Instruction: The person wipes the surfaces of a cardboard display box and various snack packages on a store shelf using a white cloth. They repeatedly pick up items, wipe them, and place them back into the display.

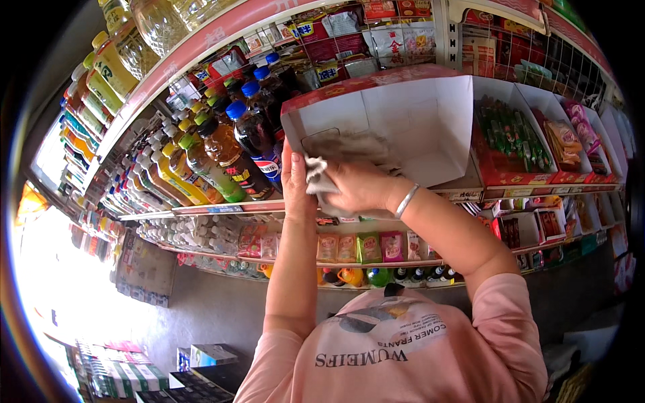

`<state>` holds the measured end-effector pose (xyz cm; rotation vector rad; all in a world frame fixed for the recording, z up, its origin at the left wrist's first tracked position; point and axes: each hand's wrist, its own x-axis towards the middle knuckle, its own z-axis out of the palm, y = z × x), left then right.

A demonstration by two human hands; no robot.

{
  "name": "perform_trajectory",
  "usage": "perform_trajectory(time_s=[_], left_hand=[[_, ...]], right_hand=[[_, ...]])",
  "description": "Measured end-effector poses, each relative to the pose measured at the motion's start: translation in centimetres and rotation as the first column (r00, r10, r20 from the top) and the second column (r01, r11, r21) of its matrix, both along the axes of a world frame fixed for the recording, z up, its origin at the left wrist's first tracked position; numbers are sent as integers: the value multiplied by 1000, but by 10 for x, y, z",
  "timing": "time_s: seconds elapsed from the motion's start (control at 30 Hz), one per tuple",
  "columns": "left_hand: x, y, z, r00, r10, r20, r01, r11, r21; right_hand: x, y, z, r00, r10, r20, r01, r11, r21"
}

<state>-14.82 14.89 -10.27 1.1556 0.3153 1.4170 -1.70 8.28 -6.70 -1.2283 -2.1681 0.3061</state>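
A cardboard display box (423, 121), white inside with a red printed outer edge, is tilted with its open side towards me. My left hand (298, 184) holds the box at its lower left corner, fingers along the outside. Bunched in my right hand (360, 186) is a greyish-white cloth (322, 177), at the near left edge of the box and close to my left thumb. Behind the right hand, a blurred grey-brown patch (352, 146) lies across the inside of the box; whether it is cloth or dirt I cannot tell.
Soft drink bottles (252, 136) stand in rows left of the box. Open boxes of green-wrapped sweets (514, 131) sit to its right. Behind rises a wire grid (347, 45) with snack bags. A lower shelf carries colourful packets (370, 248). Cartons (211, 355) stand on the floor.
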Motion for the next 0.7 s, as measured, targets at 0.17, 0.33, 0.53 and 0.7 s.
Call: perform_trajectory(time_s=[0.17, 0.33, 0.53, 0.7], left_hand=[[9, 6, -1, 999, 36, -30, -31, 991, 129], [19, 2, -2, 1000, -7, 18, 5, 994, 113], [17, 1, 1, 1000, 5, -2, -5, 996, 89], [18, 4, 1, 998, -34, 58, 33, 999, 29]], right_hand=[[16, -1, 2, 818, 32, 574, 38, 993, -110], [29, -2, 21, 695, -33, 718, 227, 958, -176], [14, -8, -8, 889, -54, 454, 85, 995, -48], [42, -14, 14, 767, -101, 634, 345, 898, -274]])
